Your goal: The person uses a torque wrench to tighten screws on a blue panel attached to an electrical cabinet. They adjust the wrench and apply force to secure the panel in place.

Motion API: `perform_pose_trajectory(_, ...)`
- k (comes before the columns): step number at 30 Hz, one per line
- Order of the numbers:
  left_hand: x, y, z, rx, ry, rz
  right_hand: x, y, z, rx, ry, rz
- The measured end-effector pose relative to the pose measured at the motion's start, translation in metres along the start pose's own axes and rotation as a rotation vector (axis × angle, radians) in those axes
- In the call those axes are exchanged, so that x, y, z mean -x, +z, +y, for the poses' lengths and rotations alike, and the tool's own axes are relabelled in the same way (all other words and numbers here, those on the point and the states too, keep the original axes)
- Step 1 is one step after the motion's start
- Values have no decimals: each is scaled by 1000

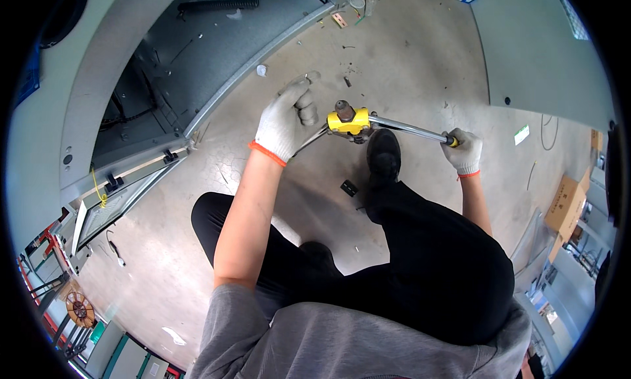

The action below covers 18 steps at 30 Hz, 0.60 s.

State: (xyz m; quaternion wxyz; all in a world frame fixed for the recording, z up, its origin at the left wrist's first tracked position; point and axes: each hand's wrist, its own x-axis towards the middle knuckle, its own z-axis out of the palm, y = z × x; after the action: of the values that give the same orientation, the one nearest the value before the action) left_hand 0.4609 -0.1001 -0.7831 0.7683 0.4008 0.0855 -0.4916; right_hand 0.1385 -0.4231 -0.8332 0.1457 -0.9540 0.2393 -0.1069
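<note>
A hand riveter point(348, 120) with a yellow head, a dark nose and two long metal handles is in front of me, beside my shoe. My right hand point(464, 151), in a white glove with an orange cuff, is closed round the dark grip of its right handle. My left hand point(287, 116), gloved the same way, is just left of the yellow head. Its fingers are curled and pinched near the tip; what they hold there is too small and blurred to name. The left handle runs down behind my left wrist, its end hidden.
A grey metal cabinet point(105, 63) stands open on the left, with a black coiled hose point(218, 5) inside. A grey-green panel point(545, 57) is at upper right. Small debris, a black piece point(349, 188) and a white label point(522, 134) lie on the floor. A cardboard box point(565, 208) stands right.
</note>
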Motion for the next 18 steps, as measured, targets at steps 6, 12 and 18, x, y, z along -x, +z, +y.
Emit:
perform_pose_trajectory(6, 14, 16, 13, -240, -3, 19, -3, -2, -3, -2, -23, 17)
perform_pose_trajectory(12, 32, 54, 28, -676, 101, 57, -1, -3, -3, 6, -7, 4)
perform_pose_trajectory(18, 31, 58, 25, -864, 179, 74, -1, -3, -4, -4, -12, 23)
